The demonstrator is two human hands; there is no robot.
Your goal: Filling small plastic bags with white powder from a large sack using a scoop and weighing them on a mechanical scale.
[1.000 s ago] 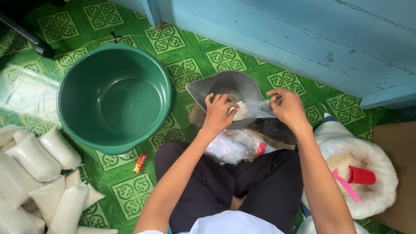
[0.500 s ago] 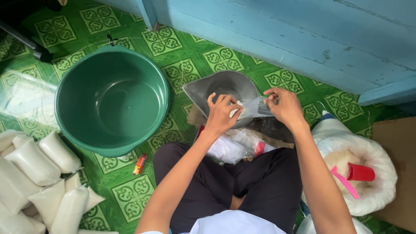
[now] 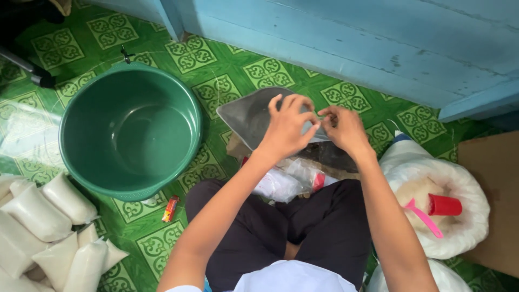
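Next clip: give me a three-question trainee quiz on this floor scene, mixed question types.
1. True or false: the green basin holds filled bags.
2. Which lies in the open white sack? A) red-and-pink scoop B) scissors C) lighter
3. Fill in: both hands, left hand and right hand, meet over a grey metal ____.

Key: 1 false, it looks empty; the filled bags lie beside it. 2 A, the scoop. 3 pan.
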